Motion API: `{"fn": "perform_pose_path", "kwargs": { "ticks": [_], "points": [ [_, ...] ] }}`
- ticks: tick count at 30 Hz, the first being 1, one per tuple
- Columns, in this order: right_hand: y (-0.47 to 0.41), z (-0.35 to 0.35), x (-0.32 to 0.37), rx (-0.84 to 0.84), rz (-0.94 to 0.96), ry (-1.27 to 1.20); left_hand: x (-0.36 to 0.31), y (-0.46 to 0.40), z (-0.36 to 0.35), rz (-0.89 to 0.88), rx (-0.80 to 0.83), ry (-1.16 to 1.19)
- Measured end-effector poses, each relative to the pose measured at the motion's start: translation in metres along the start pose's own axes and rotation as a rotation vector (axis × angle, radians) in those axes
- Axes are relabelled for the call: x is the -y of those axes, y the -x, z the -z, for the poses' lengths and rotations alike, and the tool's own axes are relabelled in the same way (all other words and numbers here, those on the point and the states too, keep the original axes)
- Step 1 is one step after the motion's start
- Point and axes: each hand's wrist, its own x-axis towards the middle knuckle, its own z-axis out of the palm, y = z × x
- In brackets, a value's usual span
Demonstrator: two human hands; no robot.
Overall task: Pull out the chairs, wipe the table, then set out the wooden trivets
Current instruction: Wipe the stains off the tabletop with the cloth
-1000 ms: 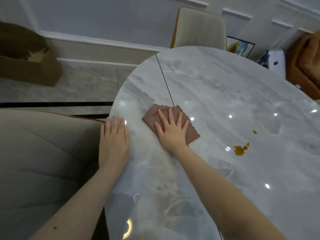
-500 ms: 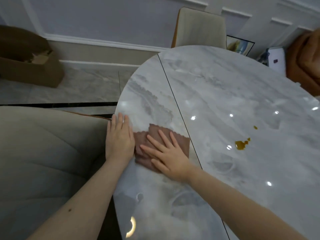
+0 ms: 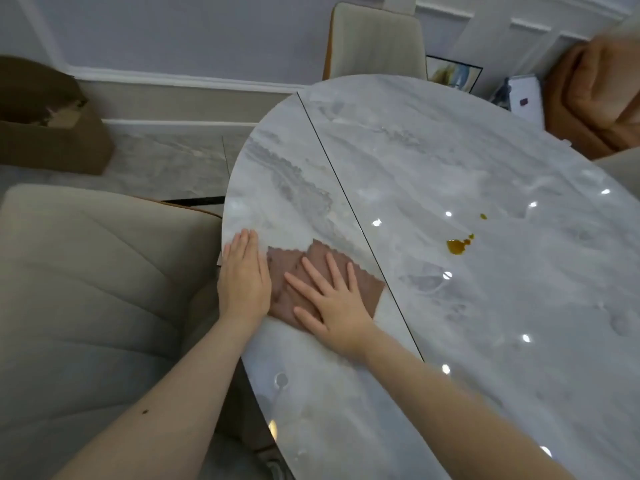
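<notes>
Right hand [image 3: 332, 303] flat and splayed on a brown cloth [image 3: 298, 271], fingers straight and spread, palm pressing down rather than gripping (a wiping hold, judged from the task). Left hand [image 3: 244, 278] flat as well, fingers straight and together, laid on the near-left rim of the tabletop [image 3: 450, 161], just beside the cloth and touching or nearly touching its left edge; probably placed there to brace the body while the other hand works. Neither hand closed around anything.

Cloth spread flat on the narrow leaf left of the dark seam [image 3: 332, 174], scalloped far edge visible, near part hidden under the palm. Long axis roughly from the left rim toward the seam, tilted slightly away to the right; right corner reaching almost to the seam.

Right-hand fingers pointing up and left, away from the amber spill [image 3: 457, 245], which sits well apart on the main slab beyond the seam, with a smaller drop [image 3: 483, 216] farther off. Spill not yet wiped, so the wiping step judged unfinished.

Beige chair [image 3: 104, 289] close against the left rim, under the left forearm; second beige chair [image 3: 377, 39] at the far end of the tabletop. Cardboard box [image 3: 48, 133] on the floor by the wall. No wooden trivets in view (that step judged still to come).
</notes>
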Motion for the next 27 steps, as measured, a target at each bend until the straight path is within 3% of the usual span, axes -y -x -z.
{"fn": "perform_pose_path", "kwargs": {
  "ticks": [4, 7, 10, 14, 16, 22, 27],
  "points": [
    [0.063, 0.001, -0.039, 0.062, 0.151, 0.046, 0.001, 0.005, -0.004, -0.035, 0.034, -0.123],
    [0.037, 0.010, -0.066, 0.059, -0.127, 0.010, 0.002, 0.007, -0.005, -0.067, 0.046, -0.186],
    [0.001, 0.008, -0.044, -0.042, -0.412, -0.055, 0.000, 0.008, -0.005, -0.086, 0.041, -0.222],
    [0.035, 0.000, -0.021, -0.022, -0.090, -0.076, -0.006, 0.007, -0.004, -0.082, 0.022, -0.256],
    [0.070, -0.002, -0.040, -0.025, -0.090, -0.079, -0.023, 0.006, -0.011, -0.107, 0.043, -0.243],
    [0.122, 0.011, -0.117, -0.026, -0.699, -0.025, -0.107, 0.000, -0.056, -0.351, 0.253, -0.171],
    [0.124, 0.011, -0.137, -0.005, -0.963, -0.085, -0.155, -0.022, -0.099, -0.398, 0.433, -0.287]
  ]
}}
